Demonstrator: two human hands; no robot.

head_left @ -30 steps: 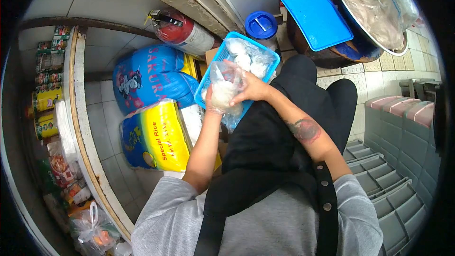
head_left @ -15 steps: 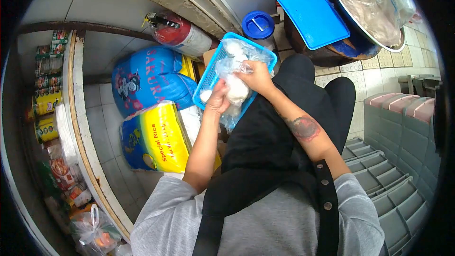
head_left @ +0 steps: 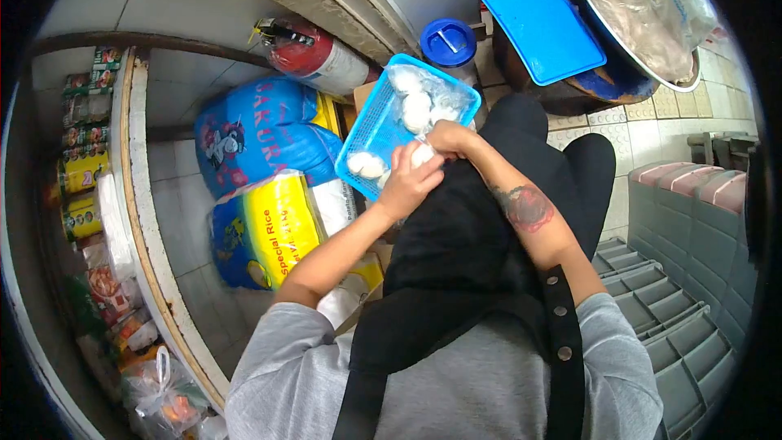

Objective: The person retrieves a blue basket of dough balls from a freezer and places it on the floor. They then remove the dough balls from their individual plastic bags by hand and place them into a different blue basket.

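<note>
while left hand (head_left: 407, 182) holds a white bundle (head_left: 421, 154), right hand (head_left: 453, 138) touches it.

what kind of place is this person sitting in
Probably a commercial kitchen's storage or prep corner: a rice sack, shelved cans and a large pot holding plastic-wrapped food suggest it.

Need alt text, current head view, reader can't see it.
A person's left hand and right hand hold a white lump at the edge of a blue basket with more white lumps, some in clear plastic. Nearby are a blue sack, a yellow rice sack and a red fire extinguisher.
</note>
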